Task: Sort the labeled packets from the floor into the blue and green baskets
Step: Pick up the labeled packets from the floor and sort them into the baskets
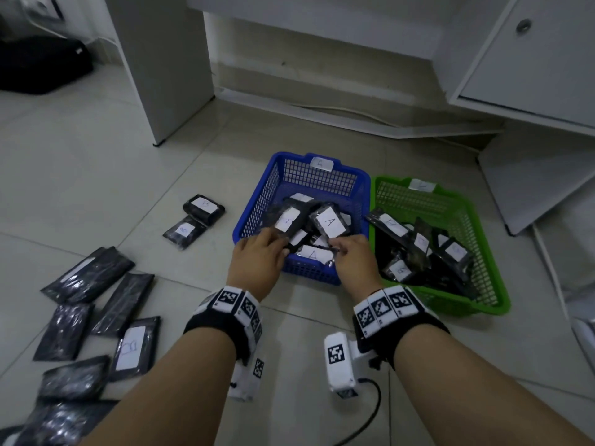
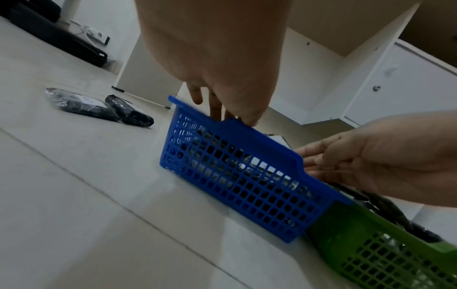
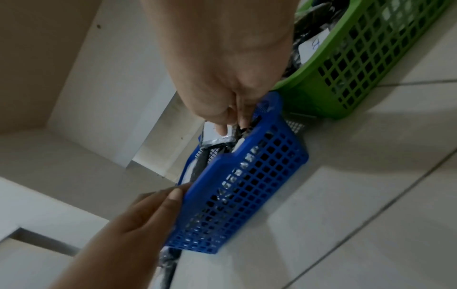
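The blue basket (image 1: 309, 272), tagged A, holds several black packets with white labels. My left hand (image 1: 280, 246) hovers over its near rim and grips the lower edge of a black packet (image 1: 286, 220). My right hand (image 1: 335, 251) pinches the edge of a packet labelled A (image 1: 328, 222) above the same basket; the right wrist view shows thumb and finger closed on that packet's edge (image 3: 226, 139). To the right stands the green basket (image 1: 483, 307) with several packets labelled B. Two loose packets labelled B (image 1: 203, 206) lie left of the blue basket.
Several more black packets (image 1: 96, 275) are scattered on the tiled floor at the lower left, one labelled B (image 1: 132, 349). A white desk leg (image 1: 164, 69) stands behind, a white cabinet (image 1: 531, 59) at the right, and a black bag (image 1: 38, 66) at the far left.
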Available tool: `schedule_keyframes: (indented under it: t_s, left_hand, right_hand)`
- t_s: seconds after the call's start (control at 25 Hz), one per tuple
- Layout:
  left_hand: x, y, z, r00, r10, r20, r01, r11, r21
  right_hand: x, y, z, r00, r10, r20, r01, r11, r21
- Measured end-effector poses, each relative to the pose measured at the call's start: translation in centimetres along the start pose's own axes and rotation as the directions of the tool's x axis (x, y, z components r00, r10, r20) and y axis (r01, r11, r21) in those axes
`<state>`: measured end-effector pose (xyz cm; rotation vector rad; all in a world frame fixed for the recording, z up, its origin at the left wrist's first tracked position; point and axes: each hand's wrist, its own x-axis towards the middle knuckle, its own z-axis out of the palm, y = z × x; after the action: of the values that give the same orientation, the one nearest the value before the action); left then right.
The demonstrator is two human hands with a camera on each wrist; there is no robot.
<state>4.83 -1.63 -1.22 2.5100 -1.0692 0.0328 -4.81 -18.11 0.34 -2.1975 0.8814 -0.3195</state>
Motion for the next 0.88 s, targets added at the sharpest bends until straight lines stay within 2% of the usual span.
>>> schedule_keyframes:
  t_s: [0.12,0.2,0.28,0.36,0.44,0.48,0.56,0.64,0.68,0.76,0.8,0.88]
  left_hand:
    - [0.4,-1.3,-0.2,0.985,0.011,0.173,-0.006,1.000,-0.027]
    - [0.0,-2.5,-1.1,0.979,0.067,0.195,-0.046,0.993,-0.113]
    - [-2.4,-4.5,-2.8,0.991,0.089,0.099,-0.064,0.971,-0.229]
    - [-6.7,-6.9,-4.8,0.998,0.025,0.051,-0.009,0.956,-0.294]
    - [-12.7,-9.2,-6.7,0.992,-0.093,0.086,0.115,0.948,-0.295]
    - [-15.8,-10.2,-7.7,0.983,-0.147,0.114,0.175,0.942,-0.288]
    - [-21.8,-11.2,-8.6,0.957,-0.175,0.231,0.225,0.951,-0.211]
    - [-27.2,-11.1,-8.2,0.906,-0.095,0.413,0.125,0.991,-0.048]
    - [-29.5,-11.0,-7.7,0.875,-0.065,0.480,0.065,0.998,0.016]
    - [-32.5,-10.2,-6.8,0.858,-0.053,0.512,-0.018,0.991,0.133]
    - [-33.6,-10.0,-6.4,0.856,-0.059,0.513,-0.026,0.987,0.157]
    - [-34.8,-9.6,-5.8,0.882,-0.053,0.468,-0.025,0.987,0.159]
  right_hand:
    - [-0.3,-0.1,-0.3,0.964,-0.030,0.265,0.068,0.988,-0.139]
    - [-0.7,-0.5,-0.4,0.962,-0.033,0.273,0.059,0.994,-0.088]
    - [-2.3,-1.2,0.2,0.980,-0.095,0.175,0.098,0.995,-0.011]
    - [-4.9,-2.4,1.4,0.971,-0.218,0.101,0.219,0.976,0.006]
    - [-8.4,-3.5,3.6,0.936,-0.329,0.125,0.326,0.944,0.049]
    - [-10.4,-4.1,4.9,0.924,-0.347,0.163,0.336,0.937,0.093]
    - [-13.8,-4.7,7.4,0.898,-0.362,0.248,0.332,0.930,0.155]
    - [-16.6,-5.0,9.7,0.868,-0.364,0.338,0.327,0.931,0.164]
    - [-17.9,-5.2,10.7,0.848,-0.362,0.387,0.324,0.932,0.163]
    - [-20.0,-5.5,11.8,0.804,-0.343,0.485,0.324,0.938,0.125]
    - [-21.2,-5.6,12.1,0.762,-0.336,0.554,0.344,0.934,0.093]
    - [-23.3,-5.7,12.3,0.634,-0.295,0.715,0.393,0.919,0.030]
